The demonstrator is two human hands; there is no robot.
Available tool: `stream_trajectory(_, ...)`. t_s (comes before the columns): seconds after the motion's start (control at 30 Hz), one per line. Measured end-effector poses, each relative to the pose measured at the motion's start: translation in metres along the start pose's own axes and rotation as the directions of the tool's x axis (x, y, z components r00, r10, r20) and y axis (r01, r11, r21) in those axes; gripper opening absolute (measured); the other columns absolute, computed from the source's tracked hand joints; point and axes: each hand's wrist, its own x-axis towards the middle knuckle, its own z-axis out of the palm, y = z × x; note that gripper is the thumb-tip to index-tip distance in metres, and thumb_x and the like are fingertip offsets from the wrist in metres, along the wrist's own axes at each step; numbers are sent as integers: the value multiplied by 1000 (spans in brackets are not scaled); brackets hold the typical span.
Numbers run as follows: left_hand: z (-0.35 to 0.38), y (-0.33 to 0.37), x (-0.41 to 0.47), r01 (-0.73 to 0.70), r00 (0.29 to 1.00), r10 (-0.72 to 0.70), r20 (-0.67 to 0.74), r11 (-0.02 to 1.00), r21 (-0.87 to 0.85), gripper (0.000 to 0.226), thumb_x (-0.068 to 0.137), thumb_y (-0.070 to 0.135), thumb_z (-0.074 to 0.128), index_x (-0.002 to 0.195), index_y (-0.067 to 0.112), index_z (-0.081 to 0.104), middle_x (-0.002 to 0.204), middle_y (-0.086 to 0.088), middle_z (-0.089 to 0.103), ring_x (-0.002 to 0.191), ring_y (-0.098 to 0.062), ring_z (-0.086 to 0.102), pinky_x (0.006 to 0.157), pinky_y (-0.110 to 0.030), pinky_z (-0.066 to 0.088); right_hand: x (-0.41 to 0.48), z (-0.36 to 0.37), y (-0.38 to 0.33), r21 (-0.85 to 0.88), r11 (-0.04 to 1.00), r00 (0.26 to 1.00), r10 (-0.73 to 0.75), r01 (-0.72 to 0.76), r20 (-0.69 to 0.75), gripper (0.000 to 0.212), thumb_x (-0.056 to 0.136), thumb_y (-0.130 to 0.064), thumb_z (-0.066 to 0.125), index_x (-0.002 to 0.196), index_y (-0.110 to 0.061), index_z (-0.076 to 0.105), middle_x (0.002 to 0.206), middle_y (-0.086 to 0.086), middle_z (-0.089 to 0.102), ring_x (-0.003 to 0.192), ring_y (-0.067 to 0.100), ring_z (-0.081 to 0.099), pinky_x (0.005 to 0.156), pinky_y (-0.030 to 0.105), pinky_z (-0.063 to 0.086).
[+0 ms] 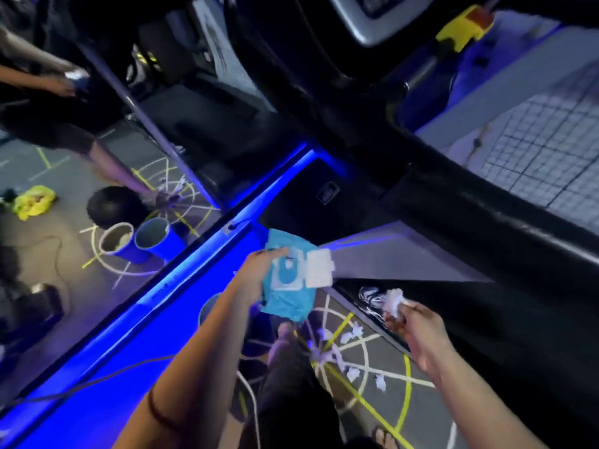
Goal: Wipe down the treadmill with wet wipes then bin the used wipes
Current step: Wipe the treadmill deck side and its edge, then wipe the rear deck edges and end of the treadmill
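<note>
Teal plastic wet-wipe pack [287, 280] gripped in left hand [256, 275]; right hand [410, 322] pinches a crumpled white wipe [393, 301] just beside it.

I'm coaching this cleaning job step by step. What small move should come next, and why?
Probably carry the bunched white wipe in the right hand onto the thick black treadmill bar ahead and start rubbing. The left hand holds the teal wet-wipe packet with its white flap open, so the wipe looks freshly pulled.
</note>
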Motion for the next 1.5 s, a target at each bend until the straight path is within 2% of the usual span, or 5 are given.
stream_trajectory(0.4, -7, -42, 215, 155, 882, -332, 335, 875, 459, 8, 96, 10, 71, 99, 14, 78, 92, -8, 81, 72, -18, 78, 58, -31, 61, 123, 87, 76, 266, 964, 841, 151, -8, -520, 25, 96, 6, 53, 75, -8, 56, 75, 13, 58, 64, 19, 58, 69, 29, 57)
stream_trajectory(0.87, 51, -244, 383, -67, 627, -437, 645, 795, 603, 18, 97, 3, 66, 113, 9, 73, 103, -4, 81, 88, -13, 77, 78, -26, 61, 271, -8, 247, 53, 961, 828, -203, 270, -522, 16, 93, -7, 59, 82, -15, 66, 80, 3, 65, 80, 16, 57, 80, 31, 43)
stream_trajectory(1.0, 67, -315, 453, -142, 542, -391, 744, 830, 540, 63, 69, 34, 97, 120, 7, 73, 120, -13, 76, 99, -20, 76, 88, -32, 61, 337, -46, 315, -70, 942, 829, -322, 327, -457, 19, 101, -8, 53, 99, -17, 69, 86, 0, 65, 79, 12, 56, 75, 28, 43)
stream_trajectory(1.27, 59, -400, 512, -160, 607, -209, 767, 913, 375, 74, 32, 40, 109, 95, 11, 83, 99, -14, 80, 79, -22, 79, 66, -31, 63, 429, -72, 394, -77, 888, 760, -430, 454, -488, 23, 97, -2, 57, 89, -20, 69, 68, -3, 59, 57, 4, 49, 60, 21, 41)
stream_trajectory(1.5, 31, -380, 481, -143, 650, -170, 741, 930, 339, 37, 74, 23, 88, 107, 9, 78, 106, -21, 77, 80, -25, 78, 69, -36, 65, 391, -51, 397, -101, 864, 765, -486, 494, -423, 25, 100, -4, 51, 97, -20, 70, 89, 6, 69, 77, 15, 60, 74, 32, 50)
